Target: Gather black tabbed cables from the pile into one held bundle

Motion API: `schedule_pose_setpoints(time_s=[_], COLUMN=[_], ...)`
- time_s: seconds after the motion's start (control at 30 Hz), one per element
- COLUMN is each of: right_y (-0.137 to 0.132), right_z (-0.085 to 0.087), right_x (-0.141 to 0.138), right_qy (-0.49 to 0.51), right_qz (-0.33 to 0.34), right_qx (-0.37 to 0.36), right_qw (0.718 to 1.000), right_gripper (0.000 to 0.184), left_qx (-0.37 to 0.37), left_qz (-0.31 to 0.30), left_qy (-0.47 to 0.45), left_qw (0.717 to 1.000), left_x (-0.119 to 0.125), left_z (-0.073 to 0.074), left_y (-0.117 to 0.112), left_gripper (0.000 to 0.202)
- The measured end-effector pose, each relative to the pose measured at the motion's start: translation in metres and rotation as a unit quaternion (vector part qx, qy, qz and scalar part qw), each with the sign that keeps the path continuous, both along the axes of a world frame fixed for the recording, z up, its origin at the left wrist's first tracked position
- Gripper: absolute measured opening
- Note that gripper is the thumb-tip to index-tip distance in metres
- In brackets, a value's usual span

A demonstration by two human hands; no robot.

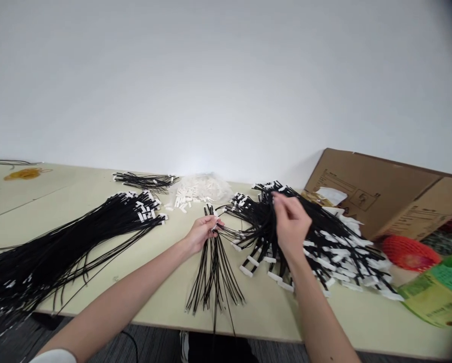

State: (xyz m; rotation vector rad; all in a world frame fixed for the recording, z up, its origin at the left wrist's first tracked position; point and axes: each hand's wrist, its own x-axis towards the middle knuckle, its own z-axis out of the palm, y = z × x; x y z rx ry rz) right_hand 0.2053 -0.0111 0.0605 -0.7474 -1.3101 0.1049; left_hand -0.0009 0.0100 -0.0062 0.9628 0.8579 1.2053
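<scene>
My left hand (204, 233) is closed around a small bundle of thin black cables (214, 269) near their upper ends. The cables fan out below it, down to the table's front edge. My right hand (292, 222) is in a pinch over the heap of black cables with white connectors (332, 252). Its fingertips are at the dark cables near the top of the heap, and what is between them cannot be made out. Behind my left hand lies a clear plastic bag (218, 187) with small white connectors (186, 196) in and around it.
A large bundle of black cables (78, 232) lies at the left, with a smaller bunch (146, 180) behind it. Yellow rubber bands (23, 174) are at far left. On the right are a cardboard box (373, 196), a red netted item (411, 253) and a green bottle (438, 292).
</scene>
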Motion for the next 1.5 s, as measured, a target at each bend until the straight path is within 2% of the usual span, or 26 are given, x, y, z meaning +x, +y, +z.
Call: schedule_pose_setpoints(time_s=[0.07,0.13,0.2,0.27,0.6,1.5], right_y=[-0.004,-0.005,-0.005,-0.004,-0.004,-0.002], right_z=[-0.006,-0.013,-0.018,-0.022,-0.025,-0.025], right_x=[-0.013,-0.022,-0.027,-0.028,-0.031,-0.028], right_qy=[-0.2,-0.333,-0.397,-0.423,-0.432,-0.429], right_qz=[-0.001,-0.003,-0.021,-0.035,-0.045,-0.005], right_qx=[0.023,0.03,0.026,0.022,0.022,0.01], right_qw=[0.979,0.943,0.917,0.905,0.901,0.903], right_gripper=[0.014,0.015,0.016,0.017,0.017,0.017], left_qx=[0.01,0.023,0.036,0.048,0.074,0.075], left_qz=[-0.015,-0.034,-0.05,-0.059,-0.068,-0.078], left_qy=[0.007,0.014,0.02,0.023,0.063,0.075], left_qw=[1.0,0.999,0.998,0.997,0.993,0.991], left_x=[0.0,0.0,0.001,0.002,0.005,0.007], left_z=[0.002,0.005,0.009,0.012,0.014,0.015], left_y=[-0.001,-0.002,-0.005,-0.007,-0.011,-0.013], left_gripper=[0.018,0.021,0.024,0.026,0.029,0.03])
